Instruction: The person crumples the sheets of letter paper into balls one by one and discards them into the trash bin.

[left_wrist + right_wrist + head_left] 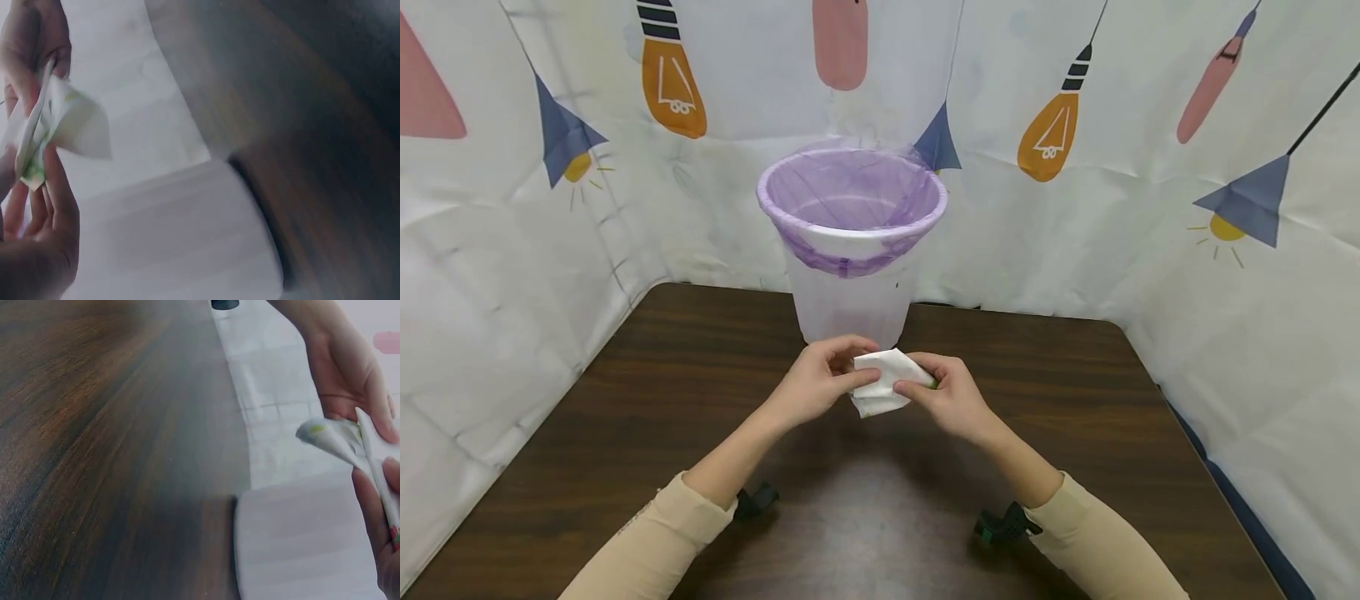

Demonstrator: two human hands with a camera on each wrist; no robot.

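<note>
Two hands, one tissue (883,382): left hand (815,383) and right hand (950,395) both pinch it. One bin (852,242) just behind, one table (625,400).

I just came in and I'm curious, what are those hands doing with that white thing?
A person is holding a folded white tissue with both hands above a dark wooden table. The left hand pinches one side and the right hand pinches the other; a bit of green shows at the tissue's edge. Right behind the hands stands a white bin lined with a purple bag, and nothing is seen inside it.
</note>
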